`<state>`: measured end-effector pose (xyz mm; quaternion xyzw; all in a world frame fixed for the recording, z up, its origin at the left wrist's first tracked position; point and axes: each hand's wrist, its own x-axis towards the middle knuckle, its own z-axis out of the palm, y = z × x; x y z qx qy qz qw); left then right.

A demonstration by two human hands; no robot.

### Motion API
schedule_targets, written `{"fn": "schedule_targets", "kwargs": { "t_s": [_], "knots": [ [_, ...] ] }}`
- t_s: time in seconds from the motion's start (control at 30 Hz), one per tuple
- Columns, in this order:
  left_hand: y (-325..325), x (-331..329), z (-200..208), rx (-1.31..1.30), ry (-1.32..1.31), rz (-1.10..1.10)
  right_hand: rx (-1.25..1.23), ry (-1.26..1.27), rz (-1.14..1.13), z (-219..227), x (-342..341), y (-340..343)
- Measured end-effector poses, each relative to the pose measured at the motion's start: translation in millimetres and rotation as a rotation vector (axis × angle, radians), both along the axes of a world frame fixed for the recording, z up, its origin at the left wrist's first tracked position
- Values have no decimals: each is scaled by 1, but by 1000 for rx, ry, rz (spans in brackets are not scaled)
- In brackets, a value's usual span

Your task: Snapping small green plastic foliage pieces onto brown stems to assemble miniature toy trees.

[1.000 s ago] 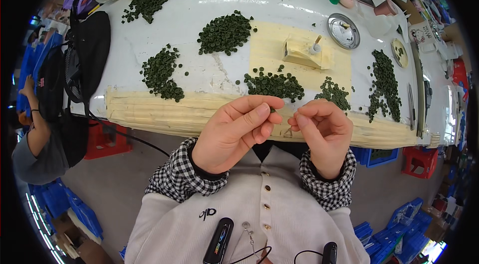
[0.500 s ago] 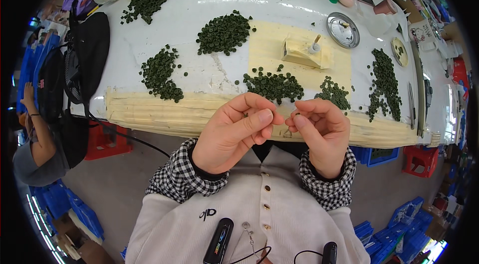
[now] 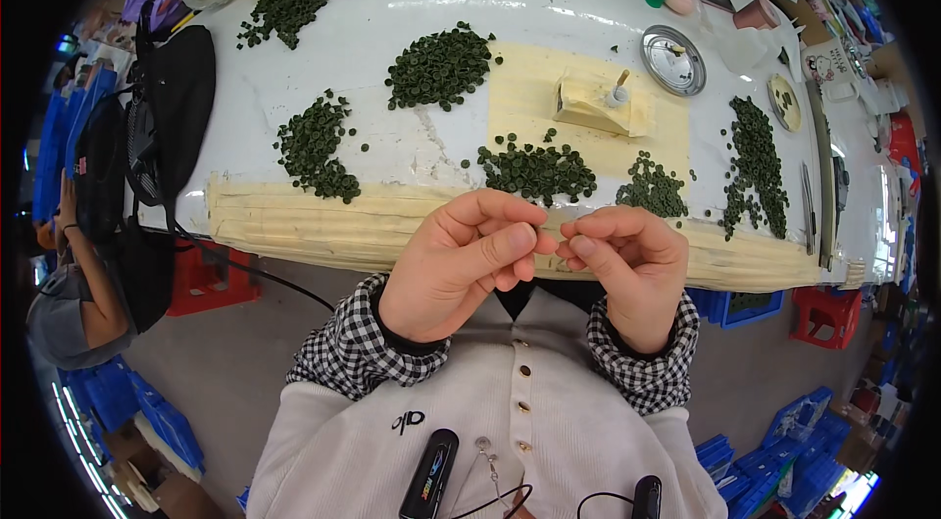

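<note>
My left hand [image 3: 456, 269] is closed in a pinch above the table's near edge. A dark speck shows at its thumb and index tips, too small to make out. Facing it, my right hand [image 3: 637, 274] is also pinched, and whatever is between its fingers is hidden. The two sets of fingertips nearly meet. Just beyond them lies a heap of small dark green round pieces [image 3: 537, 171]. A smaller heap of smaller green pieces [image 3: 653, 188] lies beyond my right hand.
More green heaps [image 3: 441, 68] spread over the white table [image 3: 549, 14]. A cream-wrapped block with an upright peg [image 3: 603, 105] sits mid-table, near a round metal dish [image 3: 673, 59]. At left are a black bag [image 3: 181, 98], a red stool [image 3: 211, 284] and another person's arm [image 3: 93, 274].
My fingertips have drawn slightly closer, and both index fingers sit a little lower. The dark bit at my right thumb tip no longer shows. The other person's arm has shifted.
</note>
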<state>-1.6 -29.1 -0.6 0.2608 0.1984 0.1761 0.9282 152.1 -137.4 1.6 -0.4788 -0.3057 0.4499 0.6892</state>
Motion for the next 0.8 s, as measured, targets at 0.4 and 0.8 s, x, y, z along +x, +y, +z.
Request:
{"fn": "schedule_targets", "kwargs": {
  "t_s": [0.4,0.8],
  "knots": [
    [-2,2,-1,69,29,39,-61,-185,-59,4,-5,0],
    [-7,6,5,384,199,114,-7,-475,-144,6,-12,4]
  ]
}}
